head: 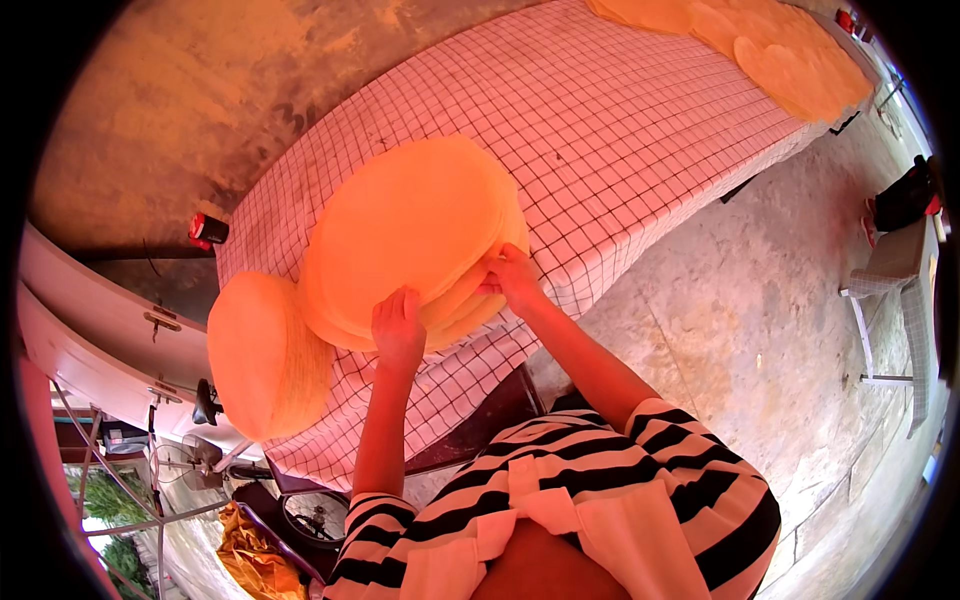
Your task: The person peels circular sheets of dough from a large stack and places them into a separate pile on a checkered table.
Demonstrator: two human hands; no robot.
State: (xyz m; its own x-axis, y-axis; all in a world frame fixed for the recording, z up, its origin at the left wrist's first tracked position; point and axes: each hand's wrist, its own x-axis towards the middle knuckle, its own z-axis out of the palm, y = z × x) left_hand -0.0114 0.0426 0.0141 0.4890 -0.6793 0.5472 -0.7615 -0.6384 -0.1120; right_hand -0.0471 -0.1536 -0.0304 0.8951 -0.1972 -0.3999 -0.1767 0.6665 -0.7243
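Note:
A wide stack of thin, round orange-tinted sheets (405,217) lies on a table under a checked cloth (600,142). At the stack's near edge, my left hand (397,322) pinches the rim of an upper sheet between thumb and fingers. My right hand (514,277) is at the stack's right edge, its fingertips on the rims, where several layers are lifted slightly apart. How many sheets it grips cannot be told. Left of this stack, a taller pile of similar round sheets (247,352) stands near the table's corner, touching or nearly touching it.
More overlapping round sheets (795,67) cover the table's far right end. A red and black can-like object (208,229) is at the left table edge. White door panels (112,322), a fan (199,461) and an orange crumpled bag (255,559) are at left. A cloth-draped bench (889,262) stands right.

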